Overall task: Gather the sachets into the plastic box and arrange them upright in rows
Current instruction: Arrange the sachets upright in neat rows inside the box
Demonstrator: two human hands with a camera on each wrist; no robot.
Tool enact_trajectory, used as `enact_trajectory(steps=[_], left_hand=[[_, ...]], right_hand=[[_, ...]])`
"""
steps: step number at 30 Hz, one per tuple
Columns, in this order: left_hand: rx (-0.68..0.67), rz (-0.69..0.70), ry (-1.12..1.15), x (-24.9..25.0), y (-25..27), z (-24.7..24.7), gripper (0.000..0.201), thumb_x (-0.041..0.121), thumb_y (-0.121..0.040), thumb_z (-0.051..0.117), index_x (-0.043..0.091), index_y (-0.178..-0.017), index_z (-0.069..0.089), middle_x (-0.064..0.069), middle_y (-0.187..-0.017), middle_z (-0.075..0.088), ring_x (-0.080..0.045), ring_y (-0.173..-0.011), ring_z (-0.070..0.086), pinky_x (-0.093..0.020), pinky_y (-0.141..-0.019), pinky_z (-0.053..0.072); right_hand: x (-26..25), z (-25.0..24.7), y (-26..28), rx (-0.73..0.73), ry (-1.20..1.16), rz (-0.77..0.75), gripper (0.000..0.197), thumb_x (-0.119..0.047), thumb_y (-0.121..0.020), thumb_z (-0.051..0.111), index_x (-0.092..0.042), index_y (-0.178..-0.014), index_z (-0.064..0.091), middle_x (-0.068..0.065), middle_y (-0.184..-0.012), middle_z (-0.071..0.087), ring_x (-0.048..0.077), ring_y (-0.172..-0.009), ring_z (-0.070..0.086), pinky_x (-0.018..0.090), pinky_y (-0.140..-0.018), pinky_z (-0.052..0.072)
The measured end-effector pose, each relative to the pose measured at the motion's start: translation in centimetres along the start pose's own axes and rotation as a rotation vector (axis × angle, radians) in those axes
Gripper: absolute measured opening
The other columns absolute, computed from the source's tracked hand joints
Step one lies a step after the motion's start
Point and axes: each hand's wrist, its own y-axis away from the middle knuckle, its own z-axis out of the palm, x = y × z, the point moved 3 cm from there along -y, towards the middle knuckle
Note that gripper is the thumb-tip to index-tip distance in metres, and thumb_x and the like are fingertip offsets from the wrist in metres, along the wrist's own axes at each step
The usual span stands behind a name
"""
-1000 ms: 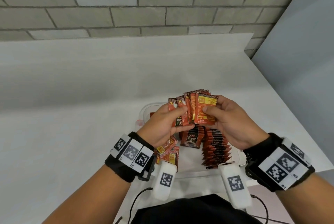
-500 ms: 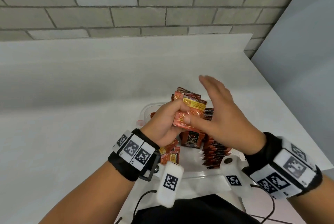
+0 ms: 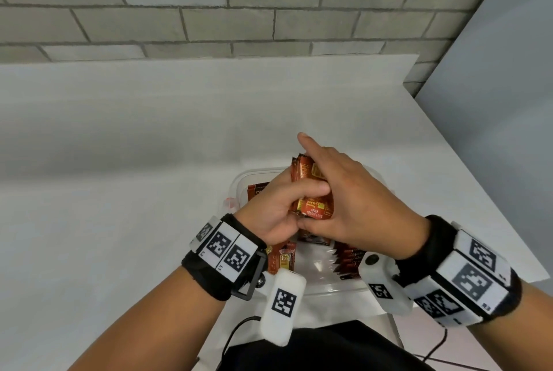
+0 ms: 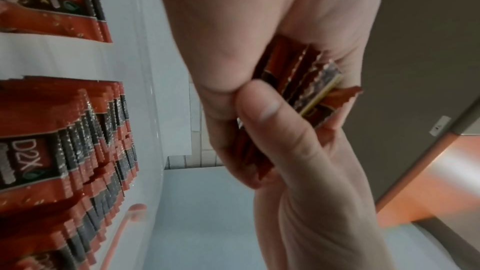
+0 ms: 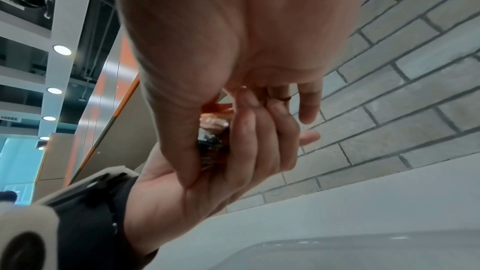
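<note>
Fingers of the left hand (image 3: 276,209) curl round a bundle of sachets (image 3: 314,191), thumb across its front, holding it above the box (image 3: 239,188). The right hand (image 3: 356,203) lies against the bundle's right side, its fingers fairly straight, forefinger stretched past the top edge, thumb tucked under the bottom; it presses the bundle more than it grips. From the left wrist, the serrated sachet ends stick out between the two hands. Below, in the box on the white table (image 3: 119,161), a row (image 4: 78,141) of sachets stands on edge, packed close, and a few more lie behind the left wrist. A brick wall (image 3: 239,2) runs along the back.
</note>
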Motion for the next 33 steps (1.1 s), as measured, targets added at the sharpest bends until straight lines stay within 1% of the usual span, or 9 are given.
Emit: enact_trajectory(steps=[3, 8, 11, 15, 18, 23, 25, 30, 33], left_hand=[[0.025, -0.021, 0.095, -0.1, -0.1, -0.1, 0.04, 0.032, -0.06, 0.087, 0.014, -0.094, 0.075, -0.006, -0.09, 0.071, -0.018, -0.087, 0.069, -0.031, -0.08, 0.055], [0.057, -0.043, 0.033, -0.6, -0.5, -0.7, 0.048, 0.043, -0.067, 0.082, 0.014, -0.104, 0.072, -0.009, -0.099, 0.068, -0.02, -0.096, 0.066, -0.035, -0.087, 0.053], [0.099, -0.05, -0.038, -0.7, -0.7, -0.8, 0.038, 0.031, -0.068, 0.084, 0.012, -0.098, 0.071, -0.009, -0.091, 0.069, -0.019, -0.087, 0.067, -0.031, -0.078, 0.055], [0.185, -0.035, -0.059, -0.3, -0.9, -1.2, 0.028, 0.017, -0.077, 0.061, 0.004, -0.101, 0.061, -0.011, -0.082, 0.069, -0.02, -0.076, 0.068, -0.029, -0.067, 0.057], [0.155, -0.024, -0.049, 0.0, -0.7, -1.4, 0.031, 0.012, -0.08, 0.057, 0.001, -0.109, 0.061, -0.014, -0.092, 0.071, -0.022, -0.082, 0.069, -0.032, -0.072, 0.058], [0.143, -0.017, -0.064, -0.3, -0.8, -1.4, 0.04, 0.019, -0.084, 0.058, 0.003, -0.121, 0.058, -0.017, -0.111, 0.066, -0.026, -0.097, 0.066, -0.035, -0.082, 0.056], [0.139, -0.026, -0.057, -0.4, -0.9, -1.3, 0.044, 0.026, -0.082, 0.063, 0.009, -0.123, 0.059, -0.016, -0.108, 0.066, -0.027, -0.092, 0.066, -0.034, -0.076, 0.057], [0.165, 0.055, -0.007, 0.0, -1.3, -1.6, 0.05, 0.038, -0.074, 0.078, 0.017, -0.116, 0.059, -0.013, -0.095, 0.062, -0.023, -0.076, 0.064, -0.031, -0.068, 0.055], [0.143, 0.118, 0.068, 0.4, -1.2, -1.4, 0.064, 0.032, -0.065, 0.085, 0.014, -0.12, 0.058, -0.014, -0.102, 0.062, -0.025, -0.086, 0.066, -0.034, -0.072, 0.056]], right_hand=[[0.2, -0.2, 0.0, 0.015, 0.019, 0.031, 0.106, -0.044, -0.071, 0.076, -0.026, -0.151, 0.009, -0.003, -0.131, 0.046, 0.011, -0.118, 0.043, 0.024, -0.098, 0.035], [0.8, 0.3, 0.1, -0.015, 0.016, 0.04, 0.108, -0.037, -0.072, 0.077, -0.029, -0.151, 0.003, -0.005, -0.128, 0.044, 0.011, -0.116, 0.044, 0.027, -0.098, 0.039], [1.1, 0.1, -0.2, -0.011, 0.095, 0.05, 0.107, -0.04, -0.072, 0.077, -0.026, -0.151, 0.006, -0.005, -0.131, 0.045, 0.013, -0.118, 0.045, 0.025, -0.095, 0.036], [2.2, 0.1, 0.0, -0.073, -0.104, 0.146, 0.109, -0.066, -0.068, 0.067, -0.032, -0.151, 0.004, -0.012, -0.141, 0.036, 0.005, -0.128, 0.032, 0.021, -0.102, 0.028], [3.4, -1.1, 0.6, 0.077, -0.277, 0.182, 0.085, -0.069, -0.076, 0.056, -0.035, -0.147, 0.023, -0.014, -0.128, 0.044, 0.002, -0.12, 0.042, 0.026, -0.101, 0.039], [4.6, -2.0, 0.7, 0.218, -0.352, 0.287, 0.058, -0.048, -0.071, 0.068, -0.034, -0.125, 0.052, -0.015, -0.1, 0.056, 0.003, -0.086, 0.057, 0.026, -0.076, 0.051], [4.9, -2.0, 0.6, 0.275, -0.397, 0.284, 0.037, -0.033, -0.077, 0.074, -0.034, -0.11, 0.057, -0.015, -0.093, 0.061, 0.006, -0.079, 0.058, 0.029, -0.072, 0.053], [3.7, -2.8, 0.6, 0.527, -0.368, 0.068, 0.017, -0.008, -0.084, 0.069, -0.021, -0.085, 0.057, -0.003, -0.09, 0.06, 0.012, -0.086, 0.058, 0.026, -0.078, 0.047], [2.9, -1.6, 0.6, 0.383, -0.196, -0.021, 0.014, -0.03, -0.078, 0.07, -0.023, -0.088, 0.062, -0.006, -0.105, 0.06, 0.013, -0.105, 0.053, 0.029, -0.09, 0.041]])
